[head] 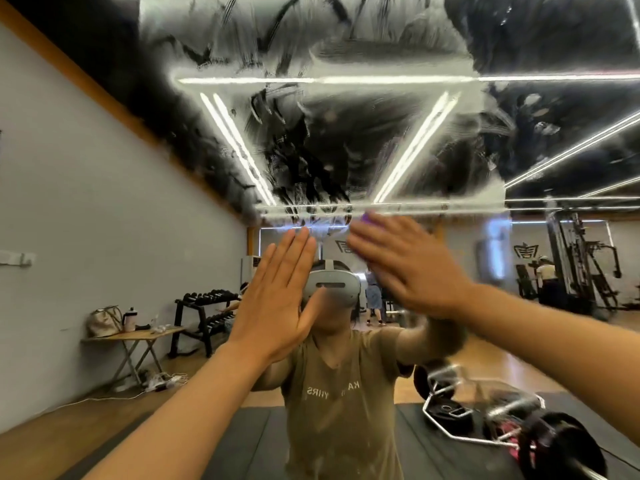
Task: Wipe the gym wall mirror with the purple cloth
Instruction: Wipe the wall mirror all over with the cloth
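Purple cloth (367,218) shows only as a small blurred scrap past the fingertips of your right hand (412,265), pressed flat against the gym wall mirror (346,133); whether your grip pinches it or merely pushes it cannot be told. Your left hand (277,299) lies just left of the cloth, fingers straight and together, palm on the glass. Above the cloth, the mirror is streaked with cloudy white smears crossed by reflected strip lights. Below the cloth, your reflection wears a grey headset (332,285) and an olive T-shirt (339,410) with reversed lettering, partly legible as "YHRS". Far left of the cloth, a folding bench (138,336) carries a bag (104,320) and a bottle (130,318).
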The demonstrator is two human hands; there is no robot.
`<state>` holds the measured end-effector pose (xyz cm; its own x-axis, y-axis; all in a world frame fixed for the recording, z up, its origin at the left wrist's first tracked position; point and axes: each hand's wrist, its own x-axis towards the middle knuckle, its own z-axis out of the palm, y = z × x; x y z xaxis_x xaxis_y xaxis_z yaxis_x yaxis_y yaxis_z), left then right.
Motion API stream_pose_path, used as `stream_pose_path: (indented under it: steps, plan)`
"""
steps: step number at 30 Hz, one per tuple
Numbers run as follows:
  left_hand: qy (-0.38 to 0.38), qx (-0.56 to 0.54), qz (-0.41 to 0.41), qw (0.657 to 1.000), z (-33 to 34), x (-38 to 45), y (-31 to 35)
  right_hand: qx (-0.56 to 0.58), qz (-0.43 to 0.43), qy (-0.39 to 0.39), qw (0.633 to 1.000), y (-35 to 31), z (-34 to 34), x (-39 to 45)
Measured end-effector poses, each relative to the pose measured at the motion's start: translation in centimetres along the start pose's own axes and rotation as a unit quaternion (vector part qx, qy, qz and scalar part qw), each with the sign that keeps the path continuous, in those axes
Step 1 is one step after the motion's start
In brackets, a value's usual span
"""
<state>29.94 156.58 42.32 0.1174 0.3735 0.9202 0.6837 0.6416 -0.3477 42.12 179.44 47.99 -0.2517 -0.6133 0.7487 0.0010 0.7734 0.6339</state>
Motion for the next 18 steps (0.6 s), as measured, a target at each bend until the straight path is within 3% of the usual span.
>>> stream_pose_path:
  steps: [5,12,15,18]
  plan:
    - [0.007,0.032,-0.053,0.998,0.0,-1.5,0.2,-0.024,-0.197,-0.122,0.973,-6.9,1.5,-7.9]
    - [0.008,0.062,-0.024,0.998,-0.8,-3.6,-1.7,0.035,-0.365,-0.184,0.912,-3.3,1.0,-4.3]
    - [0.007,0.074,-0.014,0.997,-1.1,-4.1,-2.6,0.031,-0.342,-0.169,0.924,-0.4,0.8,0.1]
    - [0.015,0.070,-0.020,0.997,-0.9,-4.3,-2.6,0.020,-0.201,-0.099,0.974,2.6,-0.3,4.9]
